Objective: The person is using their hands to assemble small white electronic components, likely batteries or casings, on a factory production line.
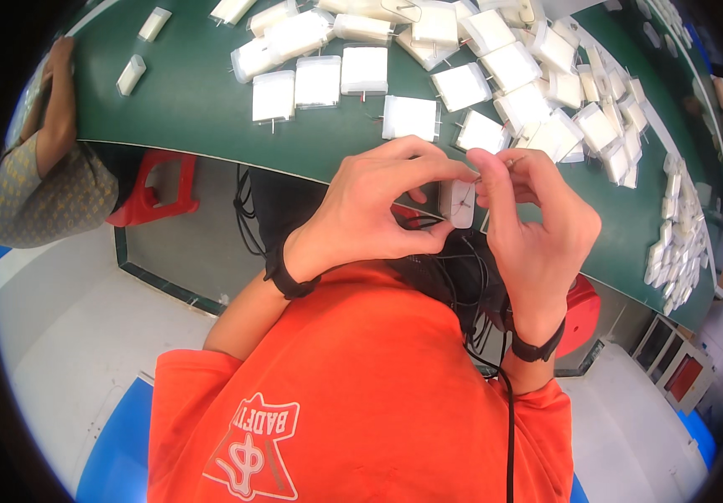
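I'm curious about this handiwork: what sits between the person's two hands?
In the head view, a white rectangular pack, its narrow end showing, sits between the left hand, which holds it, and the right hand.

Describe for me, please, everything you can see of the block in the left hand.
The block is whitish, its plastic-looking end, round-cornered and crossed by thin dark lines, facing the camera. The left hand pinches it between thumb and finger near the table; the right hand is close beside it.
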A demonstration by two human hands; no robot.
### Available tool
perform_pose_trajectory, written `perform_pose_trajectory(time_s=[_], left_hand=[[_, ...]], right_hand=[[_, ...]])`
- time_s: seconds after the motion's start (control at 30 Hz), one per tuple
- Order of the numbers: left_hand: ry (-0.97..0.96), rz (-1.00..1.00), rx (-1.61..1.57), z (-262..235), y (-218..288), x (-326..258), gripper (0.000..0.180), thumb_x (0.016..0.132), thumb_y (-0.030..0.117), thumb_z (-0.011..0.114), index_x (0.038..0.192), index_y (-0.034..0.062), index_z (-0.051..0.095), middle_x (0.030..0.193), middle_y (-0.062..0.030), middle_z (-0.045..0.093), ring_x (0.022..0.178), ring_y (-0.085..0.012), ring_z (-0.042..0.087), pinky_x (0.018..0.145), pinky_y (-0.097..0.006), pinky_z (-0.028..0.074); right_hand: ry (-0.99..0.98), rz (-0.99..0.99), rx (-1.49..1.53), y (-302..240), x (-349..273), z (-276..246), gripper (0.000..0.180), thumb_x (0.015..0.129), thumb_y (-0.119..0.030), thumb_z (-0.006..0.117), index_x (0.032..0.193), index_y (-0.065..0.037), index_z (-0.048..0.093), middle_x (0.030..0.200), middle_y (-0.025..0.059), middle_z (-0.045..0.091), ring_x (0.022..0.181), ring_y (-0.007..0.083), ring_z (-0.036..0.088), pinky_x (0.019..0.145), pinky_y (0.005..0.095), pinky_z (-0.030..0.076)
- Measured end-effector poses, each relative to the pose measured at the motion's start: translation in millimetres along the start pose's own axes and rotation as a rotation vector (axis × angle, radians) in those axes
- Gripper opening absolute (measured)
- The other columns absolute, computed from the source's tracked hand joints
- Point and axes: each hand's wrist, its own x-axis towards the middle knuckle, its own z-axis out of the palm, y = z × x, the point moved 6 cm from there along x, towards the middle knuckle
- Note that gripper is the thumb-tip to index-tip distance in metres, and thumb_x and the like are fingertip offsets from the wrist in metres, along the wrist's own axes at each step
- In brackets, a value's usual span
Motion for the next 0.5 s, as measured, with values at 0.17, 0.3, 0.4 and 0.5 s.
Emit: perform_pose_trajectory(time_s=[0.17, 0.3, 0.4, 0.5], left_hand=[[-0.014, -0.016, 0.015, -1.6, -0.1, -2.3, 0.055, 0.074, 0.007, 0.089, 0.127, 0.0161, 0.08, 0.112, -0.0039, 0.074, 0.086, -0.0176, 0.073, 0.074, -0.029, 0.064], [-0.054, -0.018, 0.001, -1.0, -1.5, 0.3, 0.062, 0.071, -0.001, 0.086, 0.131, 0.0098, 0.08, 0.117, -0.0053, 0.076, 0.107, -0.02, 0.071, 0.075, -0.031, 0.066], [-0.052, -0.02, 0.004, -0.2, -2.0, -0.1, 0.063, 0.07, -0.001, 0.086, 0.131, 0.0108, 0.08, 0.118, -0.0046, 0.076, 0.109, -0.0198, 0.07, 0.075, -0.031, 0.066], [-0.05, -0.001, -0.007, -0.9, -2.3, 0.4, 0.062, 0.07, -0.001, 0.086, 0.132, 0.0107, 0.08, 0.118, -0.0045, 0.076, 0.108, -0.0199, 0.07, 0.075, -0.031, 0.066]], right_hand=[[-0.11, 0.261, 0.254, 13.0, 8.3, 4.0, 0.014, 0.097, -0.005, 0.084, 0.092, 0.001, 0.074, 0.071, 0.0071, 0.073, 0.065, 0.0122, 0.076, 0.059, 0.0253, 0.055], [0.065, 0.121, 0.232, 10.2, -2.2, -10.7, 0.012, 0.101, -0.002, 0.077, 0.093, 0.003, 0.071, 0.084, 0.0085, 0.075, 0.068, 0.0139, 0.07, 0.065, 0.027, 0.054], [0.102, -0.09, 0.191, 8.8, -5.2, -21.8, 0.008, 0.105, 0.0, 0.07, 0.098, 0.003, 0.069, 0.091, 0.009, 0.072, 0.072, 0.0168, 0.062, 0.068, 0.0291, 0.05], [-0.076, -0.012, 0.325, 16.9, -13.5, -15.4, 0.006, 0.108, 0.0, 0.066, 0.103, 0.0, 0.069, 0.091, 0.0078, 0.066, 0.078, 0.0207, 0.058, 0.07, 0.0315, 0.048]])
